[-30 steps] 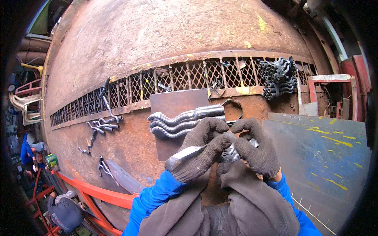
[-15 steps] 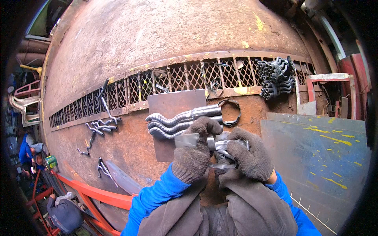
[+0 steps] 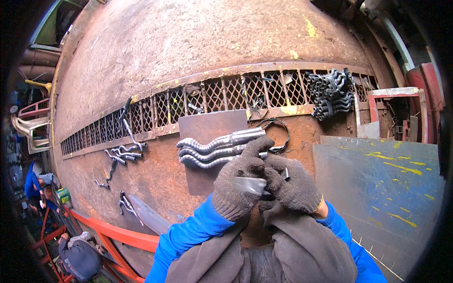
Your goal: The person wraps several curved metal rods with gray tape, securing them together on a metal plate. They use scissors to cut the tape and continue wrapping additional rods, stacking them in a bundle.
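My left hand [image 3: 236,191], in a grey knitted glove, is closed around a short bright metal tube [image 3: 250,185] held at chest height; my right hand [image 3: 295,188] is clamped on its other end. Risk, as I judge it — knit gloves on smooth steel may slip, dropping the tube onto the three corrugated grey metal pipes [image 3: 214,147] just beyond. Far left stands a small green can [image 3: 63,195]; its label is unreadable.
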Motion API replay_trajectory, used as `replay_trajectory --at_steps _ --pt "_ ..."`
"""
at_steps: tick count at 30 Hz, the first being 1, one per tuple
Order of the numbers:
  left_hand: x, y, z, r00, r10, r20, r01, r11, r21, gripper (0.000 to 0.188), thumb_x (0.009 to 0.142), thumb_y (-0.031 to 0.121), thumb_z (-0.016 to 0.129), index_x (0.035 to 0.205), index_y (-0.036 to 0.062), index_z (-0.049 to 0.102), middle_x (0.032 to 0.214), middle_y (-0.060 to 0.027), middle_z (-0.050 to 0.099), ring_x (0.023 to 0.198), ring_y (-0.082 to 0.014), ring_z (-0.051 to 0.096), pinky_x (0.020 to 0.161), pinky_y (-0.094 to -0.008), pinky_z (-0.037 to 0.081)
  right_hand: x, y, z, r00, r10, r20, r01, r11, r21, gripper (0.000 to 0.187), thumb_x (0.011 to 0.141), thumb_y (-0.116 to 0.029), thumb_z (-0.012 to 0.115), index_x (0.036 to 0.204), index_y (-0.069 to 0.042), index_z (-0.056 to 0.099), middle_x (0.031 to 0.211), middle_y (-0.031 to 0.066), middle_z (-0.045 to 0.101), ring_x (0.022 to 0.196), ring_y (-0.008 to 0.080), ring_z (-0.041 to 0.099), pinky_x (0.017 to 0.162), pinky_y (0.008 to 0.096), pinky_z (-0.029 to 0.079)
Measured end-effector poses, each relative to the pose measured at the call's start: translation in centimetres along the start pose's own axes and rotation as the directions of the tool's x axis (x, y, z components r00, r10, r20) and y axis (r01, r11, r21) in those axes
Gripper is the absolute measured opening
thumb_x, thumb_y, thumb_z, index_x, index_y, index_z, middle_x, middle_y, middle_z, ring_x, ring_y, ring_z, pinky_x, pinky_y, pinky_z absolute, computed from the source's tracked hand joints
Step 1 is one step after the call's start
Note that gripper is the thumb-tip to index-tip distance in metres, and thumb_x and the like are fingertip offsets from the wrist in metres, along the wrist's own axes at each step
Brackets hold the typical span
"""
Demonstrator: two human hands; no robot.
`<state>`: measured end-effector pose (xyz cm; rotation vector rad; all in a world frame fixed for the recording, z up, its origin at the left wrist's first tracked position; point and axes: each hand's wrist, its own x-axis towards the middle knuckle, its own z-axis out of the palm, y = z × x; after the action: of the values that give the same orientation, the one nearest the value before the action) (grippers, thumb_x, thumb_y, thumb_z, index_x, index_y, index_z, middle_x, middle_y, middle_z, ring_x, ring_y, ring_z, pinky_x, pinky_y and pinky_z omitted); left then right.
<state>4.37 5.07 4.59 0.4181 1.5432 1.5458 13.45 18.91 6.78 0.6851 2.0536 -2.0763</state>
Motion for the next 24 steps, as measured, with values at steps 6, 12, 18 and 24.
replay_trajectory --at_steps 6,12,18,24 --pt "-0.3 0.9 -1.1 0.990 -0.099 -0.098 0.092 0.993 -0.074 0.034 0.086 0.007 0.064 0.120 0.0010 0.062 0.114 -0.0115 0.066 0.105 -0.0203 0.064 0.091 -0.0333 0.053 -0.4 1.8 -0.4 0.997 -0.074 0.004 0.074 0.997 -0.017 0.028 0.093 -0.024 0.065 0.107 -0.001 0.072 0.086 0.0197 0.071 0.076 0.0240 0.069 0.068 0.0365 0.053" --pt "-0.3 0.4 -2.3 0.994 0.102 -0.025 -0.096 0.980 0.176 0.043 0.073 -0.006 0.074 0.114 0.0017 0.064 0.109 -0.0096 0.066 0.102 -0.0156 0.063 0.086 -0.0312 0.054 -0.8 0.3 -0.8 0.999 -0.019 -0.036 0.017 0.999 -0.049 0.029 0.089 -0.024 0.069 0.107 -0.001 0.071 0.088 0.0162 0.070 0.080 0.0229 0.067 0.073 0.0355 0.053" --pt "0.1 1.2 -1.5 0.999 0.026 -0.048 -0.027 0.999 -0.029 0.044 0.078 0.002 0.077 0.120 0.0015 0.062 0.116 -0.0078 0.064 0.102 -0.0137 0.062 0.086 -0.0278 0.054 -0.5 -1.2 -0.4 0.939 -0.322 -0.120 0.302 0.940 -0.157 0.040 0.078 -0.016 0.082 0.113 -0.003 0.068 0.104 0.0156 0.069 0.091 0.0266 0.068 0.080 0.0376 0.054" --pt "-0.1 3.7 -1.4 0.993 -0.108 -0.055 0.112 0.992 0.057 0.026 0.099 0.016 0.063 0.120 0.0012 0.060 0.102 -0.0049 0.068 0.092 -0.0116 0.064 0.082 -0.0267 0.054 0.0 -0.8 -0.3 0.911 -0.405 -0.078 0.385 0.903 -0.193 0.045 0.074 -0.015 0.084 0.116 -0.004 0.069 0.105 0.0148 0.070 0.093 0.0264 0.068 0.081 0.0369 0.054"
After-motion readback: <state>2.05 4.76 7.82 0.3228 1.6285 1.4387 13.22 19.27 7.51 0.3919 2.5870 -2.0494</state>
